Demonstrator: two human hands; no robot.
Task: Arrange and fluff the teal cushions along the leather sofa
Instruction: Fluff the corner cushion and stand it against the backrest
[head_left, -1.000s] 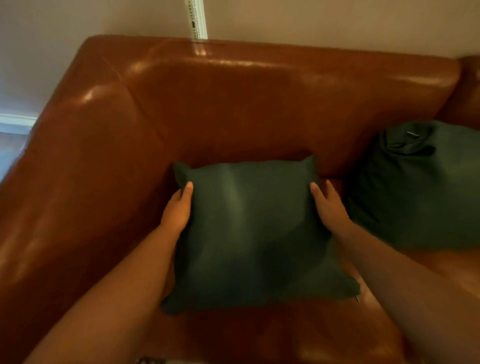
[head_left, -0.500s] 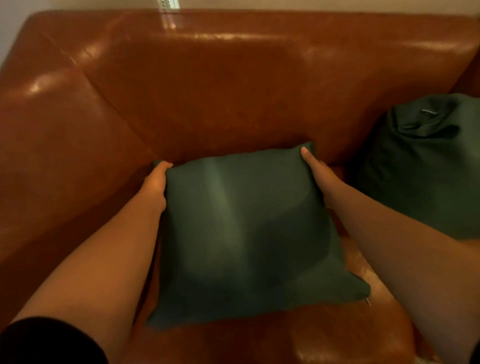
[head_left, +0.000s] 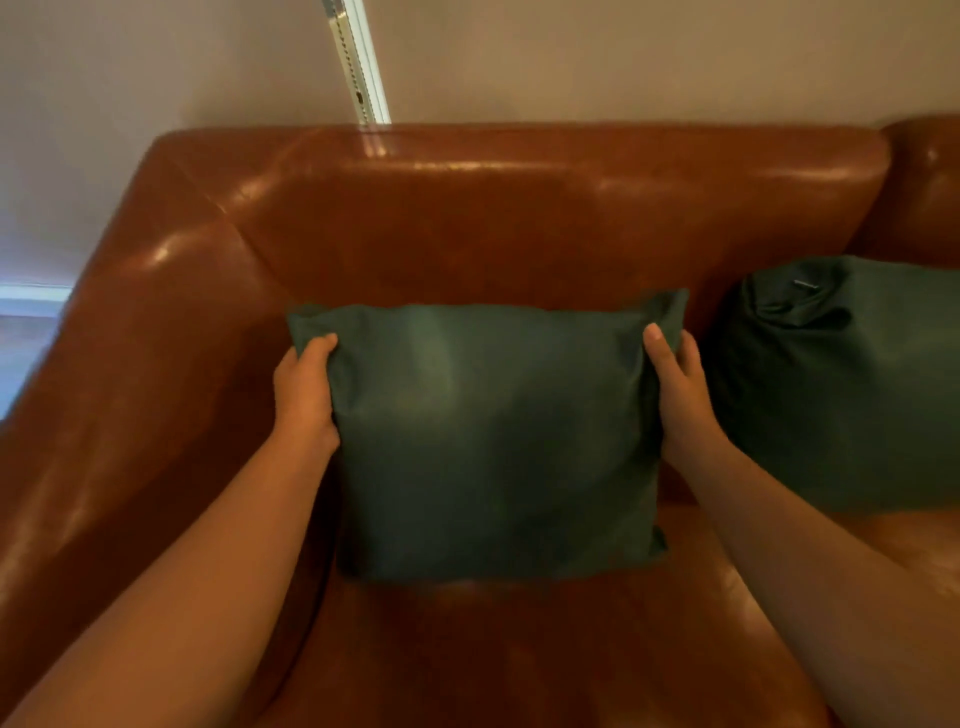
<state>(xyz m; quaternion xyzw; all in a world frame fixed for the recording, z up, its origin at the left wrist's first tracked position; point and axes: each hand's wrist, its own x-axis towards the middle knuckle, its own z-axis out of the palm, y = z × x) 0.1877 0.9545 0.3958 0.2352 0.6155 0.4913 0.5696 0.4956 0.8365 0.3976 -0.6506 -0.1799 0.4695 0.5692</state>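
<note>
A square teal cushion (head_left: 488, 436) stands almost upright on the seat of the brown leather sofa (head_left: 467, 218), leaning against the backrest near the left armrest. My left hand (head_left: 306, 389) grips its left edge just below the top corner, thumb on the front face. My right hand (head_left: 675, 384) grips the right edge near the top corner, thumb on the front, fingers behind. A second teal cushion (head_left: 852, 384), crumpled at its top with a zip pull showing, leans on the backrest to the right, apart from the first.
The wide left armrest (head_left: 130, 389) rises beside the held cushion. Bare seat leather (head_left: 519, 654) stretches in front of it. A wall (head_left: 623, 57) with a white vertical strip (head_left: 358, 62) stands behind the sofa. Another backrest section (head_left: 924, 187) begins at far right.
The cushion lay tilted back on the seat; now it stands upright against the backrest. Both hands slid up its sides and closed round the upper edges. The camera has pulled back.
</note>
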